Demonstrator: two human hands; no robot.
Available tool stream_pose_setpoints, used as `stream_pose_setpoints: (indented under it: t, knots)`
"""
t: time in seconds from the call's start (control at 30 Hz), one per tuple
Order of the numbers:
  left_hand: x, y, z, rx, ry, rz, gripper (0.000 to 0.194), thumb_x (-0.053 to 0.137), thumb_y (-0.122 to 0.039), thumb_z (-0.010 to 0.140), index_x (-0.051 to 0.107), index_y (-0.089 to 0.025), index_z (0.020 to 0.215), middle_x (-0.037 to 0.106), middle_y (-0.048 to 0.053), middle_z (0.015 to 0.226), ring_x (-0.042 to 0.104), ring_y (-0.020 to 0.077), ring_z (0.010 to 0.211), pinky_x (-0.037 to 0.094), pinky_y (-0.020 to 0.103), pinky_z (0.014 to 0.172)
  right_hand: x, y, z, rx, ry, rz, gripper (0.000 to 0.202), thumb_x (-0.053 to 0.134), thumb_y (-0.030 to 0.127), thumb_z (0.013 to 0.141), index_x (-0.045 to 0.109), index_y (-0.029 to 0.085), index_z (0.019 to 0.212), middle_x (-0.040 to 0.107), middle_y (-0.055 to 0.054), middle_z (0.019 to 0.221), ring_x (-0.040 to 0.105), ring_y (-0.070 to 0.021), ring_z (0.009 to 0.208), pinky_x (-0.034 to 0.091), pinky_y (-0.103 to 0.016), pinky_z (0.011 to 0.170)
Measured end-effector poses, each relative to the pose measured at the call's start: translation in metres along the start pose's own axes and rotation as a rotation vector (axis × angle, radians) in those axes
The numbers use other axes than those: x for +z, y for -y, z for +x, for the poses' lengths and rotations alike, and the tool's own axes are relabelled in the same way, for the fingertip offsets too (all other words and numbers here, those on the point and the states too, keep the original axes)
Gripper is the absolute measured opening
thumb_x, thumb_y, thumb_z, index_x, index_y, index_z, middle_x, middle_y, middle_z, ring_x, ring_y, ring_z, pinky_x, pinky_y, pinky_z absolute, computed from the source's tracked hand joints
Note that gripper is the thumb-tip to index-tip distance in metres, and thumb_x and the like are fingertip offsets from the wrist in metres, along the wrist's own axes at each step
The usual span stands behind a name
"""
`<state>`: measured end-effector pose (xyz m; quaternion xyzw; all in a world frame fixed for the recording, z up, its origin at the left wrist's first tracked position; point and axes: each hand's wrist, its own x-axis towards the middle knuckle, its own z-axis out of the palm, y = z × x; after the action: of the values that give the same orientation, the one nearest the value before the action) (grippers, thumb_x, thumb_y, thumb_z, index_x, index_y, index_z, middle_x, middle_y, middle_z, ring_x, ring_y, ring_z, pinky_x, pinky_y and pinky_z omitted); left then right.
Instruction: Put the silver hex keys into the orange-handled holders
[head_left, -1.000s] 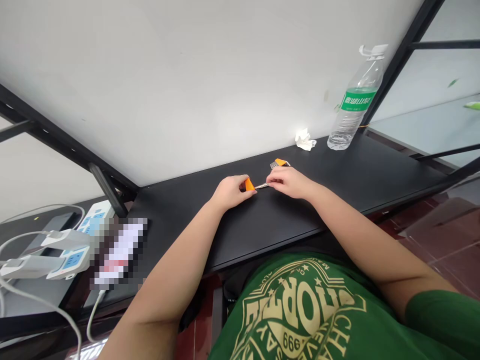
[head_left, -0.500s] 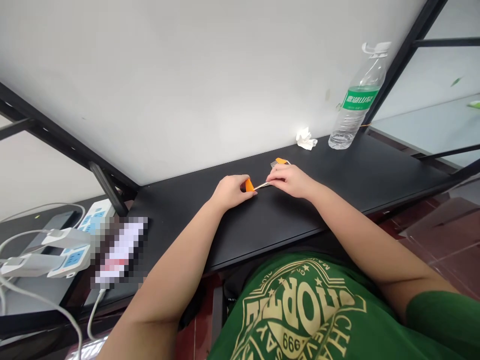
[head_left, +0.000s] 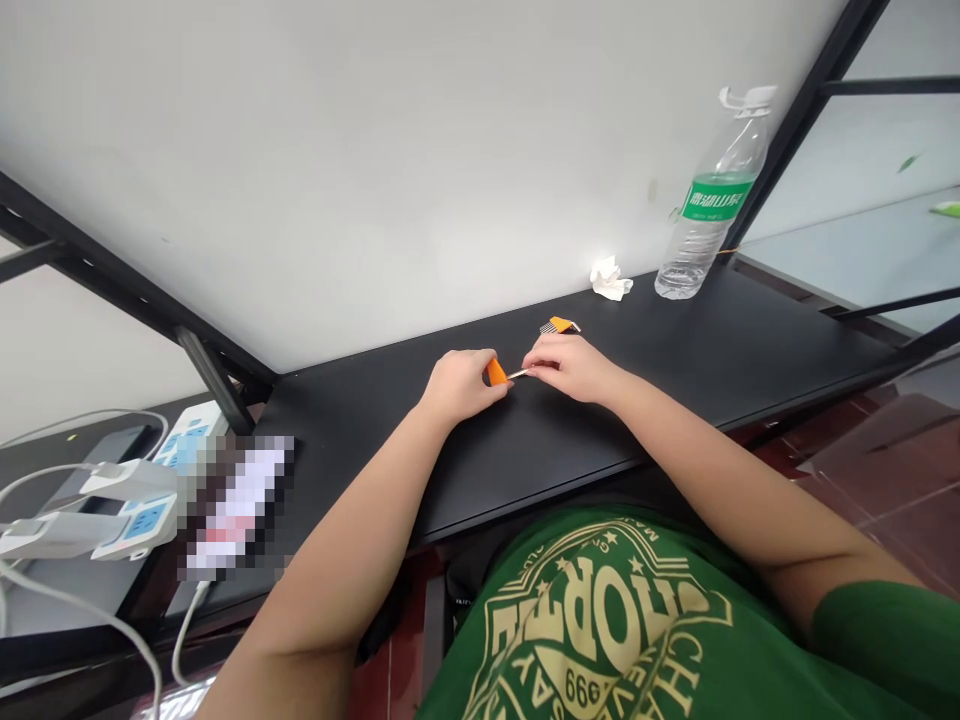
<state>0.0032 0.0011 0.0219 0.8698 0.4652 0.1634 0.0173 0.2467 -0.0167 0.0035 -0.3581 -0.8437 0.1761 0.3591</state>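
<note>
Both forearms stretch fwd over the black desk (head_left: 712, 350), hands meeting near its middle. Left hand (head_left: 459, 383) curls, fingers pinched on a small orange piece (head_left: 496, 372). Right hand (head_left: 568, 365) lies knuckles up, fingertips nipped on a thin metal pin (head_left: 518, 374) that runs to the orange piece. Just behind right hand: 1 more orange bit w/ a comb-like end (head_left: 559, 325). Further back: 1 crumpled tissue (head_left: 610, 279), 1 water bottle (head_left: 712, 200). Far left: 1 power strip (head_left: 154, 487).

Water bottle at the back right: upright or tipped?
Upright. The water bottle stands on its base on the black desk, white cap on top; its lean matches the wide-angle tilt of the frame beside it.
</note>
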Motion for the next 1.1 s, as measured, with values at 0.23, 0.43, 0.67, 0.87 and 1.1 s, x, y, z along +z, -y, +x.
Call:
stream_pose_setpoints:
  t: [0.23, 0.43, 0.67, 0.87, 1.1]
  knots:
    - [0.003, -0.007, -0.003, 0.038, 0.018, -0.182, 0.017, 0.071, -0.037, 0.08, 0.06, -0.024, 0.078, 0.069, 0.0, 0.076, 0.062, 0.0187, 0.069, 0.045, 0.032, 0.067, 0.019, 0.006, 0.002, -0.019, 0.057, 0.097, 0.018, 0.059, 0.017, 0.096, 0.072, 0.023, 0.107, 0.07, -0.006, 0.101, 0.066, -0.0196, 0.088, 0.054, -0.034, 0.083]
    - [0.004, 0.003, -0.003, -0.024, 0.031, -0.236, 0.021, 0.072, -0.041, 0.083, 0.064, -0.025, 0.096, 0.066, -0.002, 0.076, 0.06, 0.0175, 0.066, 0.045, 0.031, 0.065, 0.005, -0.019, -0.001, 0.148, 0.032, -0.237, 0.011, 0.062, 0.02, 0.095, 0.073, 0.019, 0.093, 0.067, -0.01, 0.104, 0.062, -0.0214, 0.087, 0.051, -0.037, 0.08]
    - [0.01, 0.01, -0.001, -0.012, 0.063, -0.238, 0.026, 0.072, -0.041, 0.085, 0.064, -0.026, 0.105, 0.064, -0.003, 0.077, 0.059, 0.0173, 0.068, 0.044, 0.03, 0.066, -0.001, -0.019, 0.001, 0.198, 0.251, -0.474, 0.012, 0.065, 0.014, 0.088, 0.069, 0.019, 0.078, 0.067, -0.012, 0.099, 0.063, -0.0271, 0.095, 0.047, -0.038, 0.076]
    - [0.009, 0.012, -0.001, -0.024, 0.064, -0.286, 0.024, 0.073, -0.043, 0.084, 0.064, -0.026, 0.099, 0.06, -0.004, 0.074, 0.055, 0.0162, 0.066, 0.043, 0.03, 0.064, -0.002, -0.008, 0.0, 0.372, 0.251, -0.285, 0.012, 0.069, 0.011, 0.078, 0.062, 0.022, 0.078, 0.068, -0.004, 0.089, 0.06, -0.0177, 0.071, 0.042, -0.031, 0.061]
    - [0.008, 0.012, -0.001, -0.017, 0.07, -0.288, 0.022, 0.073, -0.042, 0.083, 0.064, -0.025, 0.093, 0.06, -0.004, 0.073, 0.053, 0.0152, 0.065, 0.042, 0.029, 0.063, -0.006, -0.012, -0.001, 0.205, 0.018, -0.028, 0.009, 0.064, 0.017, 0.092, 0.07, 0.022, 0.087, 0.07, -0.002, 0.083, 0.062, -0.017, 0.075, 0.048, -0.031, 0.072]
